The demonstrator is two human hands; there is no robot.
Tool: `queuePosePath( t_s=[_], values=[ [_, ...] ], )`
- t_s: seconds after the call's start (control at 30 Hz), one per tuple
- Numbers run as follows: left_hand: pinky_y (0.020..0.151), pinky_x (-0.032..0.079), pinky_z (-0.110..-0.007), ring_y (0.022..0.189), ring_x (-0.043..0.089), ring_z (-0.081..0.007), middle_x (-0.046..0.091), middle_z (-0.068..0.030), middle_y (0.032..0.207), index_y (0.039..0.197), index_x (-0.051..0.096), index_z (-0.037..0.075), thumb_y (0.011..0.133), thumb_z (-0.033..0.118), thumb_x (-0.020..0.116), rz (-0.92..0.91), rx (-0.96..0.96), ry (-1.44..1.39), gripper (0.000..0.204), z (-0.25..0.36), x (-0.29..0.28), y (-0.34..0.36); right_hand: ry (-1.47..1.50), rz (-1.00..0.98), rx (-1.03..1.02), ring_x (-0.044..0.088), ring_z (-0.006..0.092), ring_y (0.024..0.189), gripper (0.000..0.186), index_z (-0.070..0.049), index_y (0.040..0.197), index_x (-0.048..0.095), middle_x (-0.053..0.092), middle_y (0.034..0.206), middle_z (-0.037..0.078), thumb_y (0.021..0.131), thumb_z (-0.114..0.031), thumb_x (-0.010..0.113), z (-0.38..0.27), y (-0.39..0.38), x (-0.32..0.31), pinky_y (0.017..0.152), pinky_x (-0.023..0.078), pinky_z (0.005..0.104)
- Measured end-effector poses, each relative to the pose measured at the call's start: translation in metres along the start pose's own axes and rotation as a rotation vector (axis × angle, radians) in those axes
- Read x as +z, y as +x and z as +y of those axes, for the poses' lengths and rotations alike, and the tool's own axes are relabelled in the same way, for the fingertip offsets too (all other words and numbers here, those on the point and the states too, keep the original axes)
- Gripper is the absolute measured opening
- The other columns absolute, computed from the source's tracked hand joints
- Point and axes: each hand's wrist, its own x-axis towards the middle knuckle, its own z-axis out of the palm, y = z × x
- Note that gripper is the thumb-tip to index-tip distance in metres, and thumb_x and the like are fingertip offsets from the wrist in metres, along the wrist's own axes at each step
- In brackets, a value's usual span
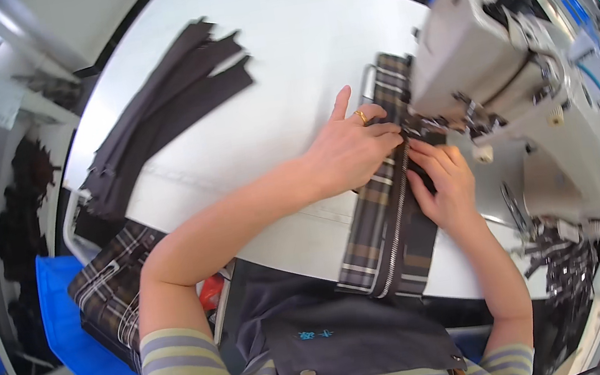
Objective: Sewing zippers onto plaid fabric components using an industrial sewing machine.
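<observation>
A long strip of brown, black and white plaid fabric (369,235) lies lengthwise under the sewing machine (482,55). Along its right side runs a dark zipper (399,235) with metal teeth. My left hand (353,150), a ring on one finger, reaches over the strip from the left. Its fingertips are closed at the zipper edge beside the needle area, while the little finger sticks up; its thumb is hidden. Just right of the zipper, my right hand (448,185) has thumb and fingers curled in on the zipper tape. The machine head partly covers the far end.
Dark zipper strips (164,107) lie piled on the white table (277,35), toward the far left. A blue bin (63,316) at lower left carries more plaid fabric (116,281). Scissors-like metal snips (514,206) and dark scraps (559,257) are at right.
</observation>
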Motion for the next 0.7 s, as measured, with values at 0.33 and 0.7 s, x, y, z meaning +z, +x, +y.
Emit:
queuePosePath(
  t_s=[0.33,0.7],
  values=[
    [0.106,0.03,-0.051,0.131,0.037,-0.0384,0.034,-0.0201,0.146,0.146,0.032,0.02,0.091,0.054,0.048,-0.106,-0.938,0.245,0.067,-0.145,-0.111,-0.165,-0.013,0.021,-0.021,0.058,0.0247,0.09,0.031,-0.003,0.1,0.065,0.064,0.113,0.005,0.071,-0.007,0.072,0.001,-0.002,0.0,0.078,0.049,0.0337],
    [0.086,0.044,-0.036,0.098,0.061,-0.028,0.066,-0.0113,0.107,0.097,0.072,0.005,0.084,0.03,0.068,0.275,-0.663,0.103,0.028,-0.138,-0.098,-0.137,0.002,0.025,-0.011,0.058,0.0254,0.09,0.028,-0.001,0.099,0.065,0.065,0.112,0.007,0.072,-0.006,0.073,0.001,-0.004,0.001,0.079,0.049,0.034]
  ],
)
